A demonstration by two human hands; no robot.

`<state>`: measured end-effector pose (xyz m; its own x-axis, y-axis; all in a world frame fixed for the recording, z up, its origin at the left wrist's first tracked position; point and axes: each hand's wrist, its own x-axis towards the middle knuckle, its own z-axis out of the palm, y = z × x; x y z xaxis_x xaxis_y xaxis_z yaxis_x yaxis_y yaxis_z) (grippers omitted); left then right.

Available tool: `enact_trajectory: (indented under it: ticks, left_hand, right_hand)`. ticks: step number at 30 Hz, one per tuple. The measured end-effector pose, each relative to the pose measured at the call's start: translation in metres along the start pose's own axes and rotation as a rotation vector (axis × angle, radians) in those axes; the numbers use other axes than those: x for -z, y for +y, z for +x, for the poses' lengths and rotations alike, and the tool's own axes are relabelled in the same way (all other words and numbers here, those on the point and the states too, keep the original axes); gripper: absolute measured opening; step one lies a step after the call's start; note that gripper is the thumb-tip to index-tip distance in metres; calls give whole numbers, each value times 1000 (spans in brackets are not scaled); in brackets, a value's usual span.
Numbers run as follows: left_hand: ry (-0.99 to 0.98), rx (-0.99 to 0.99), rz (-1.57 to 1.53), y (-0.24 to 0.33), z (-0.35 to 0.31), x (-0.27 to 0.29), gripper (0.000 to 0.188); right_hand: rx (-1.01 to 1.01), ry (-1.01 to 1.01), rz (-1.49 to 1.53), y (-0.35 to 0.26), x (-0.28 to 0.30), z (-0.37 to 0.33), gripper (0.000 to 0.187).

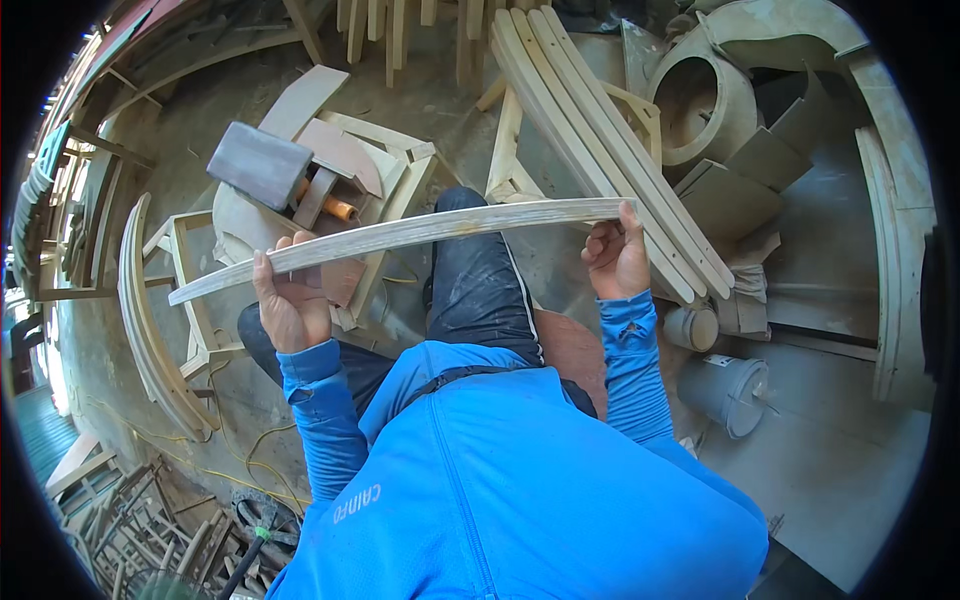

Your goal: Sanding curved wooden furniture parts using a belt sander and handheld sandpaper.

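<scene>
A long, slightly curved wooden slat (430, 229) spans the view above my lap, held up at both ends. My left hand (295, 305) grips it a little in from its left tip, thumb on the near side and fingers behind. At the right end, my right hand (618, 256) pinches the slat, with the thumb upright against it and the other fingers curled. Beyond the left part of the slat, a grey block-shaped tool or box (258, 165) with an orange handle (341, 209) rests on pale wooden boards over a frame.
Several curved slats (600, 150) lean on a wooden trestle ahead to the right. More curved pieces (150, 320) stand at left on another frame (195, 290). A grey bucket (724, 392) and a small can (691, 326) sit at right. Yellow cord (255, 465) trails across the floor at left.
</scene>
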<state>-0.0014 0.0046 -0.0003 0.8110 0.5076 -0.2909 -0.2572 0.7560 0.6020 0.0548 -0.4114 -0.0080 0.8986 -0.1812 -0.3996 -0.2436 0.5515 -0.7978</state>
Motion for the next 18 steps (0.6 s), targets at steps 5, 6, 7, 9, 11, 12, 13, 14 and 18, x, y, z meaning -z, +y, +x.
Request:
enact_trajectory:
  ticks: [5,6,7,9,11,12,13,14,18]
  left_hand:
    - [49,-65,45,5,4,2,41]
    - [64,-91,62,8,5,3,42]
    - [63,-89,64,11,7,4,42]
    - [123,-135,69,18,10,7,41]
    - [132,-159,61,23,14,11,39]
    - [145,-186,48,24,14,12,36]
    - [144,-185,53,24,13,12,36]
    - [57,-186,17,24,13,13,32]
    - [-48,-280,-84,16,8,-2,21]
  right_hand:
    - [-26,-5,14,-3,6,-1,34]
    - [-26,-27,-4,-2,5,-4,35]
    - [-26,-24,-2,-2,3,-7,35]
    - [6,-176,-220,-2,-5,-14,38]
    - [-9,-189,-262,-1,-14,-20,42]
    - [-33,-232,-253,0,-19,-23,43]
    - [-58,-278,-245,2,-23,-24,43]
    - [-81,-306,-244,6,-26,-23,44]
    - [-226,-373,-404,17,-46,-28,64]
